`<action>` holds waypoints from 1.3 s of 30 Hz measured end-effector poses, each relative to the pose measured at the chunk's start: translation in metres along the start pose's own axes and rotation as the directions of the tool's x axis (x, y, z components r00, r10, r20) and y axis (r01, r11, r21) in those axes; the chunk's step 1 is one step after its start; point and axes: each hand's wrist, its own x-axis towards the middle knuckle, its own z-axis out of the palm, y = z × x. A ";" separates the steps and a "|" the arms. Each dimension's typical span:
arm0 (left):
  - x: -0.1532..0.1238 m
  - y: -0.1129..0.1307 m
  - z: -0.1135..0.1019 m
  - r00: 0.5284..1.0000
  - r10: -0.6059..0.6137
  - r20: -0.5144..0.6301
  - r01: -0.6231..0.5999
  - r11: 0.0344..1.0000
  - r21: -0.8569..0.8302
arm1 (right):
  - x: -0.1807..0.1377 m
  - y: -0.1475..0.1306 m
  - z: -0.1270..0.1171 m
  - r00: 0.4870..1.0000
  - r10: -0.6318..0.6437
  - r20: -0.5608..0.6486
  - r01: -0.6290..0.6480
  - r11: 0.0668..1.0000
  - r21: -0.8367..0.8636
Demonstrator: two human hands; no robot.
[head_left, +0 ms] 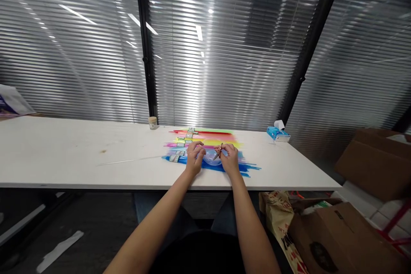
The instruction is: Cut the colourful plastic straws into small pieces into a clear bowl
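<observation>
Both my arms reach out over a white table (80, 154). My left hand (194, 155) and my right hand (230, 156) are curled around a small clear roundish object (212, 157) held between them. The fingers of my right hand also pinch a thin brown stick-like piece (219, 150) that points up and to the right. Under and behind my hands lie bundles of coloured straws (205, 139) in red, green, orange, yellow, pink and blue, each with a paper band near its left end.
A small jar (153, 122) stands at the table's far edge. A blue and white tissue pack (278, 132) lies at the far right. A single thin clear straw (128, 161) lies left of the bundles. Cardboard boxes (340, 239) and a paper bag (279, 218) sit on the floor at right.
</observation>
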 end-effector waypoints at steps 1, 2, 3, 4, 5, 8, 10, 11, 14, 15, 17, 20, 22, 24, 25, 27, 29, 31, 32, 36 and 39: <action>0.000 0.001 0.000 1.000 -0.004 -0.003 0.004 1.000 -0.013 | 0.000 -0.001 0.001 1.000 0.009 -0.011 -0.009 1.000 -0.005; 0.000 0.002 0.000 1.000 -0.009 -0.009 0.009 1.000 -0.026 | 0.000 -0.002 0.002 0.999 0.021 -0.031 -0.021 1.000 -0.005; 0.000 0.002 0.000 1.000 -0.016 -0.017 0.016 0.999 -0.040 | 0.000 -0.002 0.001 0.998 0.036 -0.057 -0.037 0.999 0.000; 0.000 0.003 0.000 0.999 -0.026 -0.027 0.024 0.998 -0.052 | -0.002 -0.002 0.001 0.994 0.057 -0.090 -0.056 0.998 0.010; 0.001 0.004 0.000 0.999 -0.038 -0.039 0.035 0.997 -0.064 | -0.004 -0.001 -0.001 0.989 0.083 -0.124 -0.080 0.996 0.024; 0.003 0.005 0.000 0.994 -0.082 -0.071 0.075 0.993 -0.096 | -0.016 0.002 -0.012 0.960 0.194 -0.200 -0.180 0.980 0.086; 0.004 0.005 0.000 0.990 -0.114 -0.085 0.103 0.988 -0.118 | -0.027 0.001 -0.023 0.941 0.282 -0.188 -0.260 0.956 0.134; 0.005 0.004 0.000 0.988 -0.129 -0.089 0.117 0.985 -0.129 | -0.032 0.000 -0.029 0.933 0.324 -0.159 -0.301 0.941 0.155; 0.006 0.002 0.001 0.980 -0.176 -0.096 0.160 0.974 -0.159 | -0.044 -0.006 -0.044 0.907 0.422 -0.013 -0.410 0.888 0.208; 0.007 0.001 0.001 0.977 -0.191 -0.096 0.173 0.971 -0.167 | -0.047 -0.008 -0.048 0.895 0.444 0.040 -0.442 0.870 0.221; 0.007 0.000 0.002 0.971 -0.217 -0.096 0.197 0.964 -0.180 | -0.049 -0.012 -0.051 0.869 0.479 0.126 -0.495 0.835 0.241; 0.009 -0.002 0.003 0.966 -0.241 -0.089 0.220 0.956 -0.196 | -0.049 -0.015 -0.050 0.833 0.519 0.190 -0.553 0.793 0.256; 0.009 -0.002 0.003 0.967 -0.244 -0.077 0.225 0.953 -0.202 | -0.049 -0.016 -0.049 0.818 0.537 0.206 -0.575 0.776 0.260; 0.010 -0.002 0.003 0.968 -0.242 -0.059 0.225 0.952 -0.208 | -0.049 -0.016 -0.048 0.815 0.539 0.214 -0.579 0.773 0.258; 0.010 -0.001 0.004 0.969 -0.241 -0.052 0.226 0.951 -0.210 | -0.049 -0.016 -0.048 0.818 0.533 0.215 -0.574 0.778 0.255; 0.010 -0.001 0.004 0.970 -0.239 -0.039 0.226 0.951 -0.213 | -0.049 -0.016 -0.049 0.829 0.516 0.216 -0.558 0.793 0.245; 0.010 0.000 0.004 0.971 -0.237 -0.033 0.224 0.950 -0.216 | -0.049 -0.015 -0.051 0.838 0.502 0.215 -0.543 0.807 0.231; 0.010 0.001 0.005 0.972 -0.234 -0.033 0.222 0.950 -0.218 | -0.050 -0.013 -0.051 0.843 0.496 0.209 -0.535 0.817 0.215; 0.010 0.001 0.005 0.972 -0.234 -0.034 0.222 0.950 -0.219 | -0.050 -0.012 -0.051 0.845 0.495 0.201 -0.530 0.822 0.206; 0.010 0.000 0.005 0.971 -0.238 -0.032 0.226 0.949 -0.219 | -0.051 -0.004 -0.050 0.868 0.479 0.132 -0.496 0.851 0.171; 0.010 -0.001 0.006 0.970 -0.240 -0.030 0.228 0.948 -0.222 | -0.052 -0.001 -0.050 0.881 0.464 0.094 -0.473 0.867 0.158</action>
